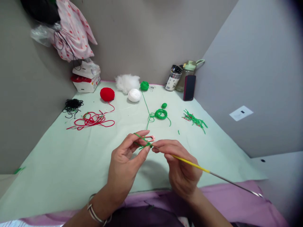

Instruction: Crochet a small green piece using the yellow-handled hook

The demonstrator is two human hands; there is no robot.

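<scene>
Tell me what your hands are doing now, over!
Left hand pinching small green yarn piece. Right hand gripping thin yellow-handled metal crochet hook, tip at that yarn. Loose green yarn coil beyond, apart from hands.

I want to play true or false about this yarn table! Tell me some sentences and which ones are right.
1. The right hand holds a crochet hook with a yellow grip. True.
2. The left hand pinches red yarn. False: it pinches green yarn.
3. The red yarn ball lies left of the white yarn ball. True.
4. The phone lies flat in the middle of the table. False: it stands upright at the far edge, beside the bottle.
</scene>
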